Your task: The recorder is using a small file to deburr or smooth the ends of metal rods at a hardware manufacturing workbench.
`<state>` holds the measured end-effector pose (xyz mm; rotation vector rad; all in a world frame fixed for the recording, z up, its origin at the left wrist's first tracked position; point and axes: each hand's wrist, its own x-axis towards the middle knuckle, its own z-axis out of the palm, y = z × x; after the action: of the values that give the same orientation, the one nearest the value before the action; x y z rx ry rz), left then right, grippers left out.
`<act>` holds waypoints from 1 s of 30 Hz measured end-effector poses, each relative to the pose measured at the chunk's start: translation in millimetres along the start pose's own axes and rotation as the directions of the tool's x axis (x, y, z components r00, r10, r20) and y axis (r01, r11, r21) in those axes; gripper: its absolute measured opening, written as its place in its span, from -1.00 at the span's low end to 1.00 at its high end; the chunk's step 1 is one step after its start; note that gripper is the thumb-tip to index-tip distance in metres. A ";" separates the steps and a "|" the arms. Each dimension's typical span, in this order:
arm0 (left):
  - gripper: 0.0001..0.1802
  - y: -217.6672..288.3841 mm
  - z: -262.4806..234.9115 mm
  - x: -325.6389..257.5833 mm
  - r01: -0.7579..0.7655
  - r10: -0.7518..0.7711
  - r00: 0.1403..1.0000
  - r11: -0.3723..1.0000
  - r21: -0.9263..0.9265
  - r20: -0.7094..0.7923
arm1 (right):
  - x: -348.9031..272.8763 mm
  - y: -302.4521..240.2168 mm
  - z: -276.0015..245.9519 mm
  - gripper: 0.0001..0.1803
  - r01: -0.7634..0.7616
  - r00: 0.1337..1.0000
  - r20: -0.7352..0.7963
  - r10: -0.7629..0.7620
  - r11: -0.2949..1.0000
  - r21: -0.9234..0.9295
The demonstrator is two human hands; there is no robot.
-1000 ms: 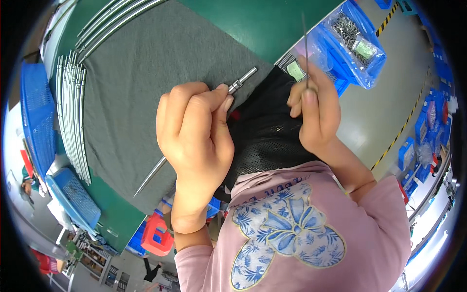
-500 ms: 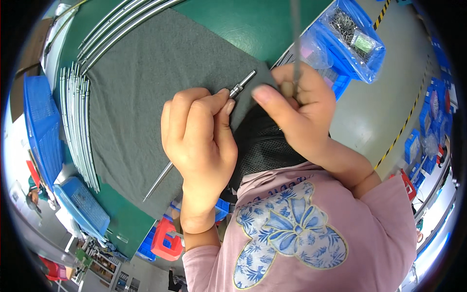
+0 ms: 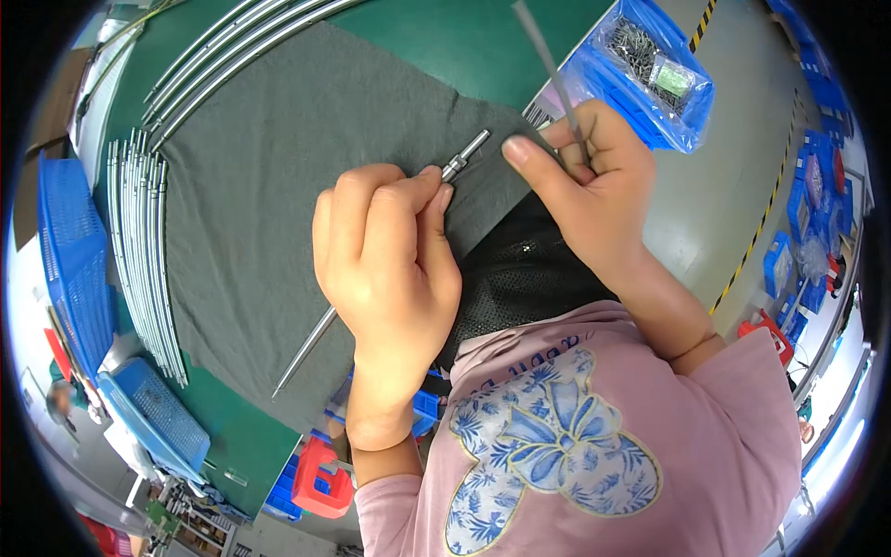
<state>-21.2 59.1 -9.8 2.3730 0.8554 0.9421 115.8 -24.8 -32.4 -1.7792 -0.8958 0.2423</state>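
Note:
A slim metal rod (image 3: 307, 350) lies slantwise over the dark grey cloth (image 3: 251, 176). My left hand (image 3: 385, 265) is closed around its middle, thumb and forefinger pinching just below a stepped, collared tip that points up and right. To the right, my right hand (image 3: 603, 190) has its fingers curled around a thin grey strip-like stick (image 3: 549, 70), which slants up out of the fist. Its thumb is near the raised right edge of the cloth; whether it touches the cloth I cannot tell. The lower end of the stick is hidden in the fingers.
Several metal rods (image 3: 139, 260) lie bundled on the green table (image 3: 464, 42) at left, with longer tubes (image 3: 241, 60) at the far edge. Blue baskets (image 3: 70, 260) stand left. A blue bin (image 3: 691, 130) of small metal parts sits at far right. Below left is a red holder (image 3: 320, 483).
My right hand has shifted slightly right, and the grey stick now leans up and left rather than standing nearly upright. My left hand still grips the metal rod, almost unmoved.

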 end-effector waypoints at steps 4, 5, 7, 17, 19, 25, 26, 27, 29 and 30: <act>-0.82 2.1 -3.1 2.5 0.007 -0.007 1.000 1.000 0.016 0.020 | 6.6 -3.3 -6.9 -0.84 -0.062 0.998 0.004 0.062 0.979 0.194; -0.82 1.6 -2.9 2.6 0.008 -0.008 1.000 1.000 0.022 0.025 | 10.2 -6.0 -7.2 -0.83 -0.017 0.999 0.035 0.011 0.982 0.187; -0.83 1.1 -2.8 2.8 0.022 -0.022 1.000 1.000 0.000 0.020 | 15.9 -6.1 -7.3 -0.81 0.057 0.985 0.151 -0.087 0.979 0.194; -0.87 0.1 -8.8 6.5 0.012 -0.012 0.998 1.000 -0.008 0.064 | 20.4 -16.3 -5.7 -0.87 -0.132 0.933 0.358 0.037 0.961 0.245; -0.86 0.3 -9.0 6.7 0.022 -0.021 0.997 1.000 -0.019 0.069 | 20.0 -16.8 -5.1 -0.87 -0.142 0.934 0.355 0.049 0.960 0.242; -0.84 6.9 -11.8 9.8 0.100 -0.093 0.986 0.994 -0.040 0.138 | 19.4 -17.0 -4.3 -0.87 -0.145 0.939 0.339 0.065 0.966 0.215; -0.84 6.4 -12.2 9.6 0.098 -0.092 0.986 0.994 -0.040 0.135 | 19.2 -17.4 -4.1 -0.86 -0.175 0.936 0.340 0.094 0.960 0.217; -0.85 5.5 -12.5 9.3 0.134 -0.123 0.983 0.988 -0.072 0.138 | 18.2 -16.6 -4.2 -0.86 -0.172 0.936 0.340 0.091 0.961 0.216; -0.85 5.0 -13.0 10.1 0.165 -0.149 0.979 0.980 -0.109 0.140 | 14.7 -13.5 -5.0 -0.74 -0.077 0.962 0.269 0.035 0.986 0.147; -0.86 4.9 -13.2 10.4 0.167 -0.148 0.978 0.978 -0.127 0.147 | 12.1 -13.2 -4.0 -0.74 -0.073 0.963 0.267 0.032 0.987 0.145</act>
<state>-22.9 65.0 6.6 2.1872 0.8803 0.7415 120.5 -17.7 -16.1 -1.6521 -0.9894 0.5796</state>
